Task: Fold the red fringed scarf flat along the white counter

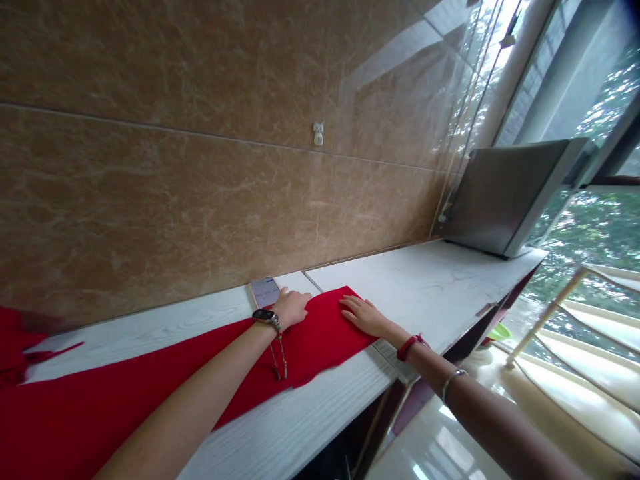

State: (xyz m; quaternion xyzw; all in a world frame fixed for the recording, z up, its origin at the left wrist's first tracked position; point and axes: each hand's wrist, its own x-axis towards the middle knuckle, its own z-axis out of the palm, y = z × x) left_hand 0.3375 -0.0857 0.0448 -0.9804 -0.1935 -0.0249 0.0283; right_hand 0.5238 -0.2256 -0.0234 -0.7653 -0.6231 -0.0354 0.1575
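Observation:
A long red cloth (pixel 150 380) lies spread along a white wood-grain counter (pixel 425 293). My left hand (pixel 290 308) rests on the cloth's far end with its fingers curled at the back edge, next to a phone (pixel 265 291) lying by the wall. A watch and a beaded bracelet are on that wrist. My right hand (pixel 363 313) lies flat and open on the far corner of the cloth, fingers stretched out. A red band and a silver bangle are on the right arm.
A brown marble-tiled wall (pixel 200 167) with a small white hook (pixel 318 132) backs the counter. A grey box-shaped appliance (pixel 505 197) stands at the counter's far end by a window. Wooden rails (pixel 545 313) and shiny floor lie to the right.

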